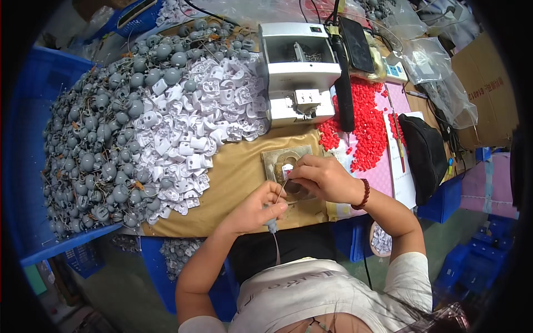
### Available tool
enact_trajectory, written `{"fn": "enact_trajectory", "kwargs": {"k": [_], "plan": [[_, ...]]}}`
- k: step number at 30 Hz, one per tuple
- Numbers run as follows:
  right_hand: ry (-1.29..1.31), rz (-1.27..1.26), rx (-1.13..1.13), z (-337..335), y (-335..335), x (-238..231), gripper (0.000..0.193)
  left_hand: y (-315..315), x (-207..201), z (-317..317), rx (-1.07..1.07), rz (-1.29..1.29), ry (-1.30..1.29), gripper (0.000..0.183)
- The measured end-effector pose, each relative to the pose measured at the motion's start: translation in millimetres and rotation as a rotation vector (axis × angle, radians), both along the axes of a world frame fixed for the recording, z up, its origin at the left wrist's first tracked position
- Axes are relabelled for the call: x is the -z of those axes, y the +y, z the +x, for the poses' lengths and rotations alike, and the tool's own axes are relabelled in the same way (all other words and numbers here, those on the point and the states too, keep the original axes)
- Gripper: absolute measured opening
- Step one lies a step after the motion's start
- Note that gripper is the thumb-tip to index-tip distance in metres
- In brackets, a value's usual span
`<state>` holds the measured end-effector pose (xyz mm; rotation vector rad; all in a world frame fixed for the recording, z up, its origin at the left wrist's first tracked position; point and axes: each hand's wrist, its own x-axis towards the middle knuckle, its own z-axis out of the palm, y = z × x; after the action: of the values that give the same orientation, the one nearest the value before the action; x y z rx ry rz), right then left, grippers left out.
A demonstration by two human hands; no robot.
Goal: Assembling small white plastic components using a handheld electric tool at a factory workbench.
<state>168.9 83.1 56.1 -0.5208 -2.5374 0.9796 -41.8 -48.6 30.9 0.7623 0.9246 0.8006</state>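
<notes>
My left hand point(258, 208) is closed round a thin cable near the table's front edge. A grey rounded plastic piece point(271, 225) pokes out below its fingers, with the cable's tail point(276, 248) hanging down. My right hand point(325, 178) pinches a small white part with red on it point(287, 170), to which the cable seems to run. Both hands are just above a square fixture block point(271, 158) with a round recess, partly hidden by the right hand. Fingertips cover the details of the grip.
Grey ball-shaped parts point(105, 144) and white plastic pieces point(183, 127) heap up on the left. Beyond the fixture stand a screw feeder point(300, 75) and a black electric screwdriver point(345, 94). Small red parts point(369, 130), a black pouch point(425, 158) and a phone point(356, 44) lie right.
</notes>
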Motion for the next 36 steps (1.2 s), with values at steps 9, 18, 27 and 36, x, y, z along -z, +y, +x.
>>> {"fn": "enact_trajectory", "kwargs": {"k": [9,18,27,36], "plan": [[-0.089,0.449,-0.035,1,-6,28,0.032,-11,-3,28,-0.271,0.486,0.838,0.024],[-0.214,0.55,-0.14,0,-13,20,0.026,-11,-1,34,-0.184,0.552,0.958,0.024],[-0.036,0.171,-0.012,17,-7,23,0.035,4,12,46,-0.146,0.878,1.529,0.046],[-0.124,0.015,0.105,65,7,29,0.039,10,25,46,-0.136,0.944,1.458,0.045]]}}
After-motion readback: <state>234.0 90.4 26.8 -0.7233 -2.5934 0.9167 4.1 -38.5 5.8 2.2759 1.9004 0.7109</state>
